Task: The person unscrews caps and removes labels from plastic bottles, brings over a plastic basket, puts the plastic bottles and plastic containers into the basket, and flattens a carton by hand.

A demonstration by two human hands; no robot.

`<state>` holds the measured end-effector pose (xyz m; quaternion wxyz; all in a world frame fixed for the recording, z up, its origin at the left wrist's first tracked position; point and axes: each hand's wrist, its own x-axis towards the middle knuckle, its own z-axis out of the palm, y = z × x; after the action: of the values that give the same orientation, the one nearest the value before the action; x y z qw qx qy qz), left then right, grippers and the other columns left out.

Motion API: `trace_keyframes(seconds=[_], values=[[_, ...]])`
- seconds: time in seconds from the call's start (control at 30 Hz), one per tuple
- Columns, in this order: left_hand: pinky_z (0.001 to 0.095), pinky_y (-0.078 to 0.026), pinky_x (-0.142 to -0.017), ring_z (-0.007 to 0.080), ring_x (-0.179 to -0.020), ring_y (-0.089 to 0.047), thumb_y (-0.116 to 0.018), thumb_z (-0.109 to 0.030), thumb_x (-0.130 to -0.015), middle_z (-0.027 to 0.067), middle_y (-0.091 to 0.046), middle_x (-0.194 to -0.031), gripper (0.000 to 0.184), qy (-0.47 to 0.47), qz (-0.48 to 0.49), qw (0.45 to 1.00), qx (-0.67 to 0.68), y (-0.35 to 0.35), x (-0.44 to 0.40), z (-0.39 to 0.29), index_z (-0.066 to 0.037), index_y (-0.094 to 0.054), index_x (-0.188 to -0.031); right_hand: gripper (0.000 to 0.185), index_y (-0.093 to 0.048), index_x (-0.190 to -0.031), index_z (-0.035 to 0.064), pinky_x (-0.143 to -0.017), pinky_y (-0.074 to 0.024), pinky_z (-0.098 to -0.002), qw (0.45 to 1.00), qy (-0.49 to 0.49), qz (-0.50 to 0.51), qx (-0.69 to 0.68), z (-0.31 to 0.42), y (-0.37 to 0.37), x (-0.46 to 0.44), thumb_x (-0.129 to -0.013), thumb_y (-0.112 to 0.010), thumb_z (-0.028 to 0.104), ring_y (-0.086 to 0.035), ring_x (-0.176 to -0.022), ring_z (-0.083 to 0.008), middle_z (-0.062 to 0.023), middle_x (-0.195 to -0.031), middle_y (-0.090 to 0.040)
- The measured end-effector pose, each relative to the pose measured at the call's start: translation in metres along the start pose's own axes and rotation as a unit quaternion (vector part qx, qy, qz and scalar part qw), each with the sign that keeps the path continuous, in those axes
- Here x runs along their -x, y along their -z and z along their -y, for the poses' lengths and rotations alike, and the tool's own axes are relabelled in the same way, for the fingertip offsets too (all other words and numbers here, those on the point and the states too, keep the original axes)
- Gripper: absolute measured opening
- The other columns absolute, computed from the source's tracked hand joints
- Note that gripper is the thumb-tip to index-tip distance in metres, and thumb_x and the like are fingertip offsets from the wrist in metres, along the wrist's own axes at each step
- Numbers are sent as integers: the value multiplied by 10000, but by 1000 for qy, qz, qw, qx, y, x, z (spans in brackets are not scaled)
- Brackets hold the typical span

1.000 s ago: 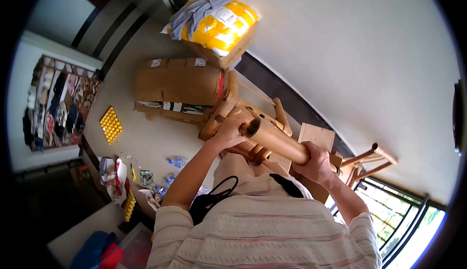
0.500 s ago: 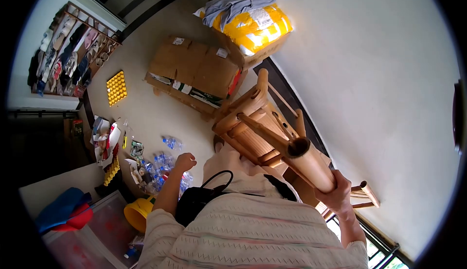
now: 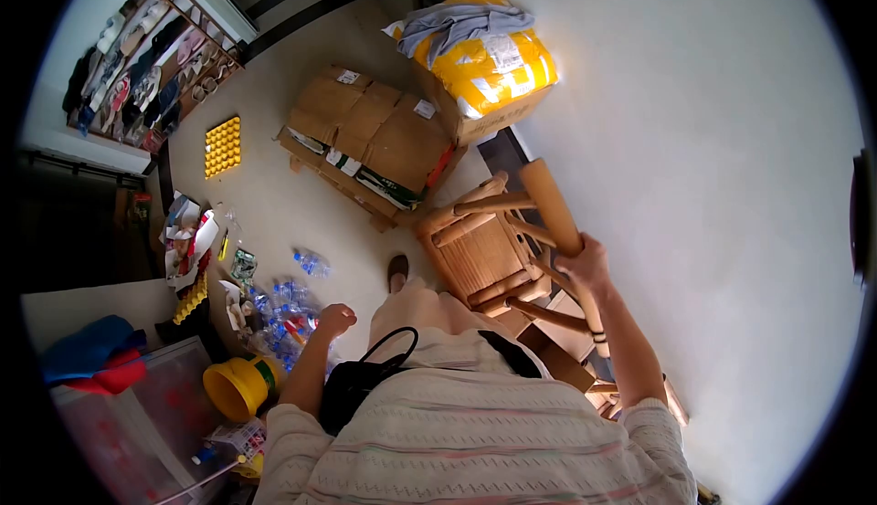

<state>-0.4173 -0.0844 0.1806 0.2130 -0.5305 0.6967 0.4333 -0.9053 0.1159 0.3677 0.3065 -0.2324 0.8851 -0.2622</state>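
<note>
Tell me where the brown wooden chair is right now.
The brown wooden chair is just right of centre in the head view, beside the white wall, gripped by the right hand.

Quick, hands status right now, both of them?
Left hand: loosely closed, nothing visible in it.
Right hand: closed, holding the thick wooden chair rail.

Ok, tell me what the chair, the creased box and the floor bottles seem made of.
Chair: bamboo or wood, smooth with slight sheen, judging by its round tan poles. Box: matte cardboard, being brown and creased. Bottles: probably clear plastic, being see-through.
</note>
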Motion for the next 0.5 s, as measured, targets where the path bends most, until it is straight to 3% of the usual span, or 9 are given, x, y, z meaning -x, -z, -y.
trace_keyframes(seconds=[0.1,0.17,0.27,0.3,0.43,0.5], values=[[336,-501,-741,229,-799,-640,-668,-250,-660,102,-670,-830,227,24,-11,999,25,-3,7,12,-79,-679,-809,435,-593,-952,7,-651,-492,-303,999,13,-5,46,-11,20,-54,-580,-705,203,-604,-702,-186,-106,-768,-638],[335,-501,-741,226,-801,-641,-673,-245,-663,102,-671,-827,228,45,-13,998,35,-5,9,14,-74,-677,-813,490,-561,-1037,40,-704,-488,-343,995,57,-60,62,-27,26,-92,-602,-688,225,-616,-782,-250,-125,-831,-640],[333,-501,-742,224,-803,-642,-677,-248,-667,103,-671,-828,236,51,-18,996,64,-10,15,17,-69,-675,-820,594,-449,-1193,100,-840,-438,-403,982,-15,-80,168,-32,48,-130,-643,-640,217,-557,-996,-329,-166,-1037,-596],[332,-501,-742,223,-804,-642,-678,-251,-668,104,-671,-830,240,49,-20,996,75,-9,18,19,-67,-674,-823,658,-376,-1255,135,-882,-417,-443,969,-29,-79,234,-69,51,-159,-656,-638,202,-509,-1078,-339,-152,-1148,-543],[323,-499,-753,217,-810,-641,-680,-256,-671,101,-670,-842,241,94,-18,993,67,-9,30,26,-74,-675,-829,922,-155,-1393,123,-975,-351,-512,952,-108,-38,285,-128,73,-198,-635,-677,175,-378,-1228,-339,-135,-1343,-382],[322,-496,-760,215,-818,-639,-681,-256,-672,97,-670,-848,235,134,-13,986,94,-12,36,38,-84,-678,-831,881,-159,-1387,116,-968,-356,-517,937,-148,-33,315,-126,67,-193,-658,-652,156,-387,-1221,-335,-126,-1356,-360]])
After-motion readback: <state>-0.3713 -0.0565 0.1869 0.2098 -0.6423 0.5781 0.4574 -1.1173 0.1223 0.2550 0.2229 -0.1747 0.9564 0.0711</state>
